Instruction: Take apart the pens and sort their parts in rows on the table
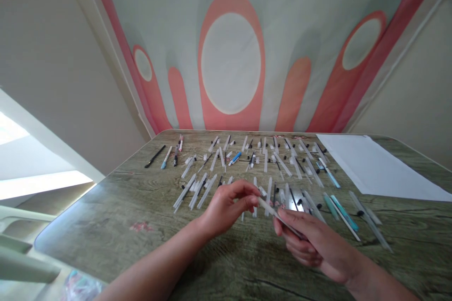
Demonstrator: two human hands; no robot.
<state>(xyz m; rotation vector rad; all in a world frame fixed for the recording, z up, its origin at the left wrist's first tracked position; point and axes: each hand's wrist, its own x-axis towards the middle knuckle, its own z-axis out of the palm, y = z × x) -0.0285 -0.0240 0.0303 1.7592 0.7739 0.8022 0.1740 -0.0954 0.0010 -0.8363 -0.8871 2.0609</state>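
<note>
In my right hand (310,242) is a slim pen (267,206) with a translucent whitish barrel, tilted with its far end up to the left. My left hand (233,204) has its thumb and fingers pinched at that far end; any small part between the fingertips is hidden. Beyond both hands, disassembled pen parts lie in loose rows: clear barrels (208,190), thin dark refills and small black and clear pieces. To the right of my hands rest a teal pen part (344,212) and a long clear barrel (370,222).
A white sheet of paper (381,167) covers the table's far right. At the far left lie a black pen (154,156), a light-blue pen (166,158) and a pink pen (181,143). A blue pen piece (235,158) sits mid-table. The wooden table (106,225) meets a patterned wall covering behind.
</note>
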